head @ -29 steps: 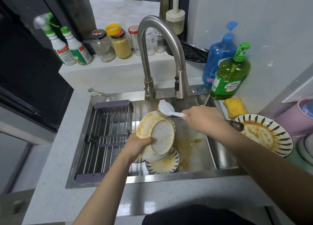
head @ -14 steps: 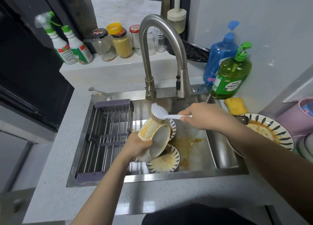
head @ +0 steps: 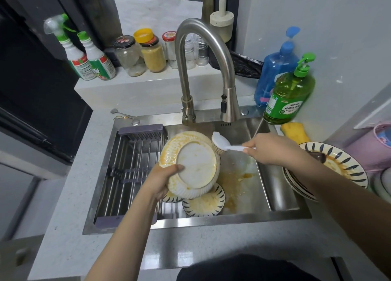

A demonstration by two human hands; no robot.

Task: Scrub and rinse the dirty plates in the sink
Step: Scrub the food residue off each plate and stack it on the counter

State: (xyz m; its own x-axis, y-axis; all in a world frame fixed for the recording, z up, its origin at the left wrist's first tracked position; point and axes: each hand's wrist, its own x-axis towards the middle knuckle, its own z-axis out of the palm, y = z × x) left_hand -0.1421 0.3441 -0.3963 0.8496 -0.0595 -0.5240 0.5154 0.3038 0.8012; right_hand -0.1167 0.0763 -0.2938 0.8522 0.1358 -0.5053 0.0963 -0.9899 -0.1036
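Note:
My left hand (head: 163, 180) grips the lower left rim of a white ribbed plate (head: 195, 167), tilted over the sink with its underside towards me and orange sauce on its ribs. My right hand (head: 273, 146) holds the handle of a white dish brush (head: 222, 142), whose bristles press against the plate's upper right edge. Under the raised plate lie two striped plates (head: 204, 203) smeared with yellow sauce on the sink (head: 232, 219) floor. The tap (head: 229, 103) is not running.
A metal drying rack (head: 129, 175) fills the sink's left half. A stack of dirty striped plates (head: 340, 168) with a dark spoon sits on the right counter beside a yellow sponge (head: 295, 132), green soap bottle (head: 288, 99) and blue bottle (head: 275, 69). Jars and spray bottles (head: 88, 58) line the back ledge.
The plate has turned so its flat underside faces me more fully. The brush has slid from the plate's upper left rim over to its upper right edge.

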